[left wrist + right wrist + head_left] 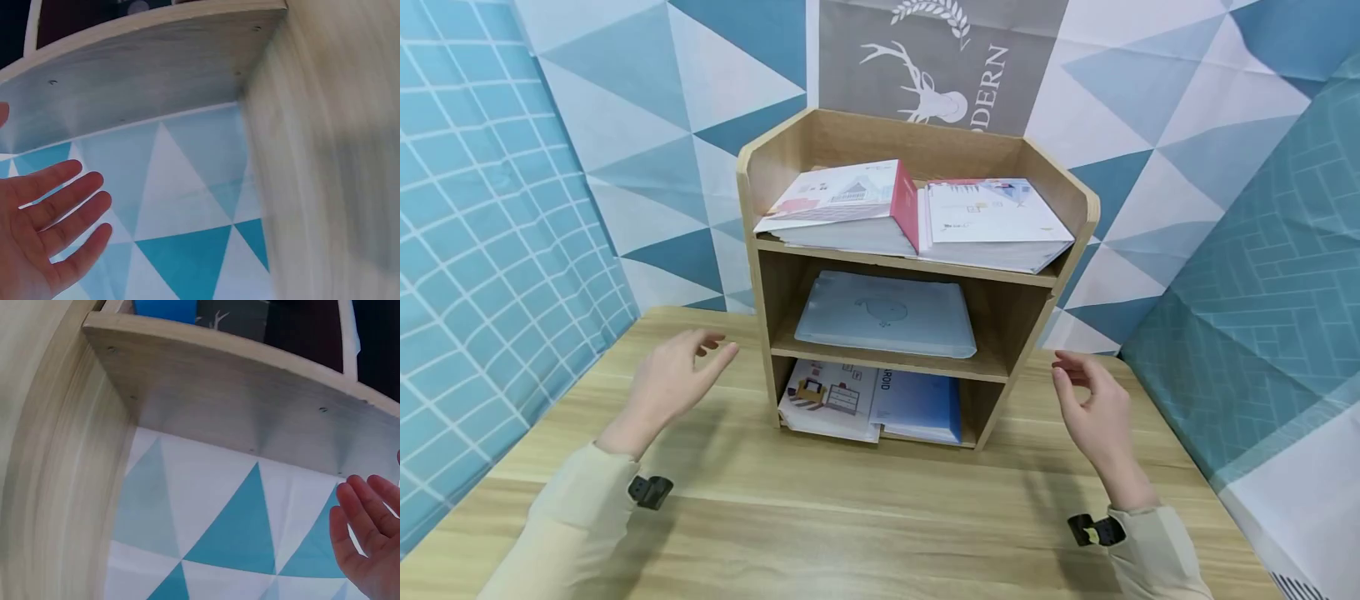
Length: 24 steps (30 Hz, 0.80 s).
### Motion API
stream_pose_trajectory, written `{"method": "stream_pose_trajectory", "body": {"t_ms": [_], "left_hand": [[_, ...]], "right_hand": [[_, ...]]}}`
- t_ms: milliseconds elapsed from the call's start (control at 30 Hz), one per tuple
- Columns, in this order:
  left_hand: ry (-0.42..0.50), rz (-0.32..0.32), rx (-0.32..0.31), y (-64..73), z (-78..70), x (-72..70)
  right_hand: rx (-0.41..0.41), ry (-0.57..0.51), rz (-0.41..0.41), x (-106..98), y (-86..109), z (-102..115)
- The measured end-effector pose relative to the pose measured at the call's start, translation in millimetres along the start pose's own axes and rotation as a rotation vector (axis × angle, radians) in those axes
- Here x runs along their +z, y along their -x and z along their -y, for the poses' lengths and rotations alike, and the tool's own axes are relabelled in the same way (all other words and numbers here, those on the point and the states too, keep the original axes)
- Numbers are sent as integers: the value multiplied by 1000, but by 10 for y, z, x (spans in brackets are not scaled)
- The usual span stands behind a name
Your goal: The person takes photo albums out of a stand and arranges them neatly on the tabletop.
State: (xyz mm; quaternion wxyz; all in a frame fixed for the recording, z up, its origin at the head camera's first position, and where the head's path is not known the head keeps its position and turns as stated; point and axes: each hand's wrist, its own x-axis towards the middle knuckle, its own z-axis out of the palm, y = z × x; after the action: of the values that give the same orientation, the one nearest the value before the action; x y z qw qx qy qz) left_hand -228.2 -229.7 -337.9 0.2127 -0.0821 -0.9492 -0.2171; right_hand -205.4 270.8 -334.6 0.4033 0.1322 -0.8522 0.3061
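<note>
A small wooden shelf unit [992, 333] stands upright on the table between my two hands. My left hand [673, 375] hovers off its left side, fingers relaxed and holding nothing. On the other side my right hand [1097, 408] is raised with loosely bent fingers, apart from the shelf. Two thick white-covered binders [842, 200] lie on the top level, the left one with a red spine. A pale blue folder case [887, 312] with a whale drawing fills the middle level. At the bottom lie a white printed booklet [831, 400] and a blue one [921, 404].
The wooden table [820, 525] extends in front of the shelf. Behind it hangs a wall cloth [625, 125] with blue and white triangles and a grey deer panel [940, 67]. Blue tiled cloth [490, 233] borders the left, teal herringbone cloth [1285, 275] the right.
</note>
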Motion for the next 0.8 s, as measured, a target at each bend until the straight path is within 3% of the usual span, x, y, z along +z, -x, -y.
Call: {"method": "stream_pose_trajectory", "body": {"t_ms": [233, 567, 800], "left_hand": [[31, -107, 22, 6, -145, -76], [123, -296, 118, 8, -369, -154], [225, -324, 169, -42, -517, -210]], "right_hand": [[-59, -42, -103, -25, -29, 147], [-104, -103, -131, -52, -85, 441], [-129, -175, -143, 34, -120, 682]]}}
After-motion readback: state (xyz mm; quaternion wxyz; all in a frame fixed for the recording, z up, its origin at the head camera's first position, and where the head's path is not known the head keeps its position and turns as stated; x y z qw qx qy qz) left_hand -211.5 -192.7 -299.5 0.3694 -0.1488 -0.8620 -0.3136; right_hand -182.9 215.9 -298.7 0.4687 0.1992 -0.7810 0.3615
